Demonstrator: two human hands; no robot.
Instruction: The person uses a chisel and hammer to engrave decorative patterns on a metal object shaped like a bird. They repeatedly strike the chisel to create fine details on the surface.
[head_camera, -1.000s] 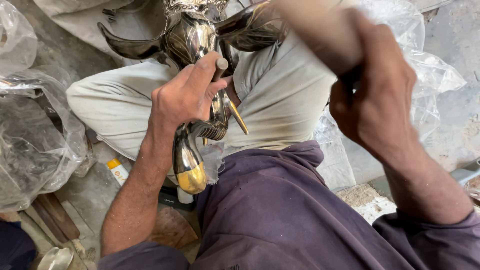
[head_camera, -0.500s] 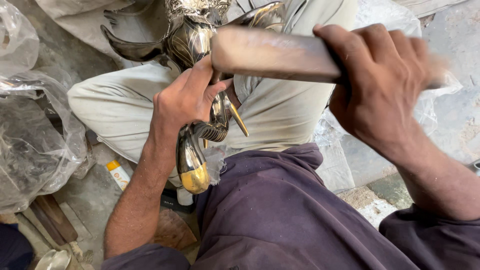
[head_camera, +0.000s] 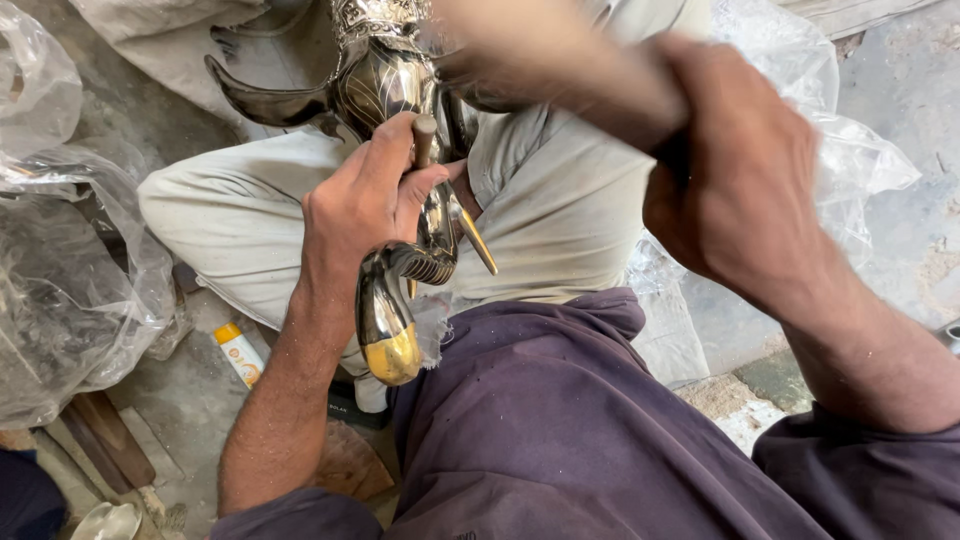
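Note:
A dark, shiny metal animal figure with curved horns and brass-coloured tips lies across my lap. My left hand is wrapped around its middle and pinches a short metal punch upright against it. My right hand is closed round the handle of a wooden mallet, blurred with motion, right above the punch. A curved leg of the figure with a golden end hangs below my left wrist.
Crumpled clear plastic sheeting lies at the left, and more of it at the right. A small white and orange tube lies on the concrete floor. Wooden sticks rest at the lower left.
The mallet in my right hand has swung across from the upper right to over the punch. My left hand and the figure have stayed put.

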